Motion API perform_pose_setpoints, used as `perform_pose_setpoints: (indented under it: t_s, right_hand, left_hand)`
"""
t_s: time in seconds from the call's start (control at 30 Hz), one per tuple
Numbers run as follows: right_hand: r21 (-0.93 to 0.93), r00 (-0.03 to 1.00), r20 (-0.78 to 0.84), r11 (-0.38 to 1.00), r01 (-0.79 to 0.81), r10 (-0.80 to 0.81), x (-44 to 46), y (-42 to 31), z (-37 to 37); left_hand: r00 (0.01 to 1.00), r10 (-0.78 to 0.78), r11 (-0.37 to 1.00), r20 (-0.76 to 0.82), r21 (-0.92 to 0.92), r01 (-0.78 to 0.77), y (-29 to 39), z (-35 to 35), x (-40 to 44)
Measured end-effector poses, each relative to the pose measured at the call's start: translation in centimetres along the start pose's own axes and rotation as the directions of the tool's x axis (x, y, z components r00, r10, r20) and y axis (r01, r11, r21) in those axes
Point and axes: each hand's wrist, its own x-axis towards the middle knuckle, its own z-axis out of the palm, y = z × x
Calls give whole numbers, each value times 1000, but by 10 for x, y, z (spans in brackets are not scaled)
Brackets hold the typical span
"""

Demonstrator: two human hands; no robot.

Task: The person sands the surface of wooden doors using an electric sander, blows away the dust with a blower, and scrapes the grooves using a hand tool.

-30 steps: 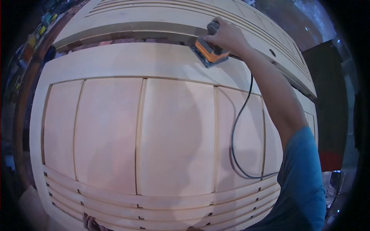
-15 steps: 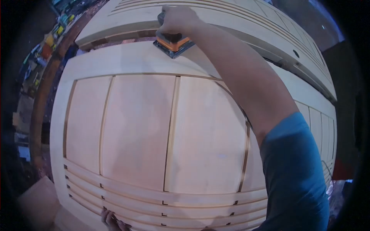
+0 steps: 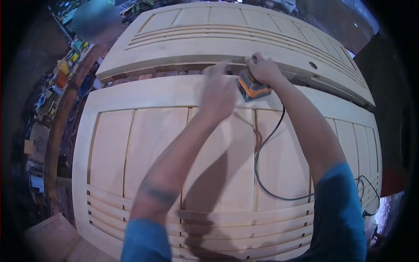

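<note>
My right hand is wrapped round the grip of an orange and black power sander, held at the far rail of a pale wooden door. A dark cord runs from the sander over the door's panels toward my right side. Just left of the sander, my left hand is over the same rail, smeared by motion, so its fingers cannot be made out. Recessed panels and several parallel slats make up the door's face.
A second wooden door, with a round hole, lies beyond a narrow gap. On the left, a brown beam runs beside cluttered small items. A loose board sits at lower left, and a coiled cable at the right.
My left hand has risen from the near slats to the far rail. The sander in my right hand went left along the rail, then came back right. The view has shifted too.
</note>
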Motion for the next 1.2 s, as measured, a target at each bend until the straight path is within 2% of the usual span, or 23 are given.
perform_pose_setpoints:
  t_s: [0.03,0.07,0.1,0.13,0.17,0.2,0.27,0.33,0.37,0.4,0.47,0.53,0.6,0.67,0.73,0.83,0.93,1.0,1.03,1.1,1.13,1.2]
  right_hand:
    - [85,987,104,989,118,-127,8,24,2]
    - [334,973,195,941,50,-121,3,27,-13]
    - [546,952,285,836,-63,-115,-3,29,-28]
    - [773,899,437,520,-364,-19,-33,23,-50]
    - [826,887,461,371,-424,-14,-33,39,-48]
    - [855,872,489,207,-476,-15,-29,65,-46]
    - [935,893,327,-33,-354,-308,-38,110,-33]
    - [911,972,202,341,-232,123,-62,110,-31]
    - [789,992,-9,610,-68,122,-71,132,-10]
    - [566,975,-214,821,76,57,-81,160,10]
    - [283,944,-327,950,135,-37,-118,191,18]
    - [255,938,-337,967,6,83,-139,244,24]
    - [75,912,-401,996,-58,83,-161,303,23]
    - [4,931,-342,991,-137,130,-188,341,12]
    - [10,939,-306,987,-162,157,-214,350,6]
    - [144,948,-225,970,-197,226,-241,364,18]
    - [308,953,-216,941,-141,214,-243,369,21]
    - [347,954,-197,926,-147,225,-244,355,22]
    - [361,951,-194,919,-160,242,-245,352,17]
    - [312,953,-228,942,-122,199,-242,362,21]
    - [298,952,-241,948,-111,187,-243,367,25]
    - [237,957,-253,968,-85,146,-238,364,25]
  left_hand:
    - [964,-265,917,41,-300,264,-1,38,40]
    - [955,-271,936,123,-196,291,-18,88,72]
    - [940,-275,950,204,-89,298,-35,137,102]
    - [924,-328,942,198,0,335,-33,151,110]
    - [905,-380,925,191,89,370,-29,164,118]
    - [849,-465,884,250,178,432,7,140,118]
    - [795,-534,826,287,378,418,27,126,115]
    - [831,-488,774,267,571,272,18,132,110]
    - [838,-466,776,284,587,233,6,133,110]
    - [846,-439,777,302,601,189,-10,132,117]
    - [862,-394,768,318,629,119,-31,117,119]
    - [879,-365,739,306,669,74,-59,64,111]
    - [866,-423,678,267,727,107,-96,30,105]
    - [877,-437,639,198,755,147,-120,-11,95]
    - [860,-484,614,163,764,200,-156,-42,93]
    - [837,-534,557,124,796,237,-193,-87,84]
    - [801,-595,475,75,836,275,-219,-129,78]
    - [789,-611,445,62,851,277,-239,-155,71]
    - [780,-622,432,65,860,272,-247,-167,70]
    - [794,-607,410,-31,844,347,-272,-188,62]
    - [773,-629,347,-81,860,373,-286,-199,60]
    - [733,-669,248,-125,892,378,-275,-202,55]
